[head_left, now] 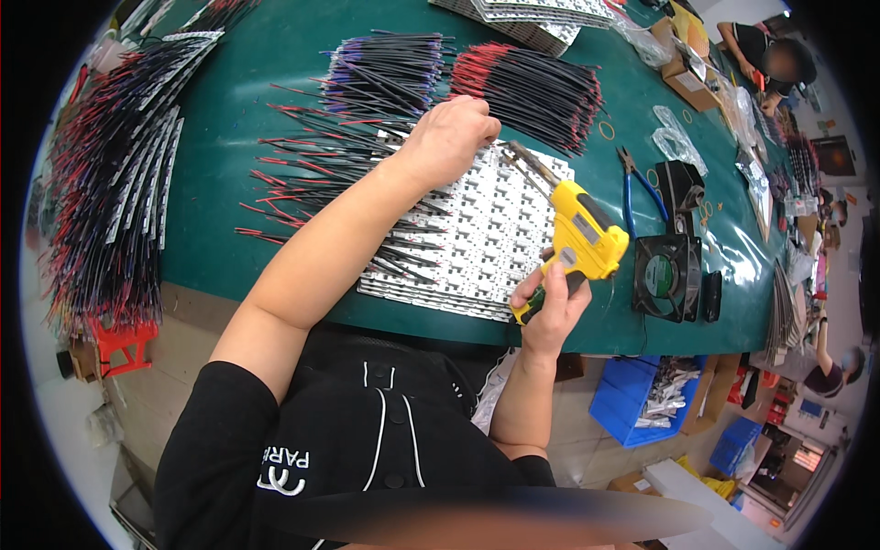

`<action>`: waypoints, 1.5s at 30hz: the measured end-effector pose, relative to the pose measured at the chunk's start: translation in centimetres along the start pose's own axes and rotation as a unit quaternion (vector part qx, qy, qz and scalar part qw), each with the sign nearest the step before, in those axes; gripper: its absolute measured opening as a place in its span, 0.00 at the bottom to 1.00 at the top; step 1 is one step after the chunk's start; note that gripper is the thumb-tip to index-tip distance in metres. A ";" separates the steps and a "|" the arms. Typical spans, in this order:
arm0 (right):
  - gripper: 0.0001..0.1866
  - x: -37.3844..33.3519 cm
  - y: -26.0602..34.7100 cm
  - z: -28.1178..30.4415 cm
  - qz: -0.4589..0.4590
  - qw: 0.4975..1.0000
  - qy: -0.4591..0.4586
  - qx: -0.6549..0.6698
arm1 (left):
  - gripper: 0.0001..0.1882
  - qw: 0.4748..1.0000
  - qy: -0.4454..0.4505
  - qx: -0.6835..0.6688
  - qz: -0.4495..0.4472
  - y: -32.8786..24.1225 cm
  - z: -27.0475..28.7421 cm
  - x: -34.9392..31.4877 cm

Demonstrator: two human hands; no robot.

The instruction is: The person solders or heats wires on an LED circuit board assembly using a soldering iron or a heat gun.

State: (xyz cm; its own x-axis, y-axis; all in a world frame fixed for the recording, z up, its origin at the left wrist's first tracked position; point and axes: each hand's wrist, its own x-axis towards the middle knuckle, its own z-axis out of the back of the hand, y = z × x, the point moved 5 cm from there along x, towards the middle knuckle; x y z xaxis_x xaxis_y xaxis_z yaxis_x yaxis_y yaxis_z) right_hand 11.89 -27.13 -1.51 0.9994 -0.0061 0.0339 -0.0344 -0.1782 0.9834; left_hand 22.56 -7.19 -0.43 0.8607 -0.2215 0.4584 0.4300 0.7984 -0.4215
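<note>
My right hand (555, 312) is wrapped round the handle of a yellow soldering gun (587, 234). Its metal tip points up and left, close to the far edge of a stack of white circuit board panels (500, 247). Over that edge, my left hand (449, 142) is closed in a pinch beside the tip; what lies between the fingers is hidden. Rows of black and red wires (321, 174) stick out leftward from the top panel, partly under my left forearm. Just beyond my left hand lie a bundle of black wires with red ends (532, 87) and another with purple ends (385, 73).
On the green table (220, 238), wired strips (119, 174) pile up at left. Blue-handled pliers (644, 197) and a black fan (667, 278) sit at right. More panels (522, 23) lie at the far edge. Below stands a blue bin (623, 403). A co-worker (779, 64) is far right.
</note>
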 end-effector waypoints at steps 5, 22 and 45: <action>0.20 -0.1 0.5 0.7 0.016 0.992 -0.034 0.124 | 0.03 1.000 0.001 0.009 -0.001 0.0 -0.1 0.1; 0.23 -0.9 -0.8 1.8 0.122 0.960 -0.128 0.219 | 0.04 0.992 0.081 0.085 0.039 -1.8 1.8 8.7; 0.22 -1.1 -1.4 2.2 0.123 0.959 -0.120 0.226 | 0.09 0.973 0.057 -0.218 0.047 1.0 -4.8 12.3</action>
State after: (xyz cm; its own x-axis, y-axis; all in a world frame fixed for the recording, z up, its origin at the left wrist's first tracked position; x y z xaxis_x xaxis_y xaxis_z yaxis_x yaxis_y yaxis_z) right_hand 10.83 -29.01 -3.31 0.9342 -0.3188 0.1603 -0.3201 -0.5504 0.7711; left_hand 34.87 -11.84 1.06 0.9156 -0.2405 0.3222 0.4016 0.5103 -0.7604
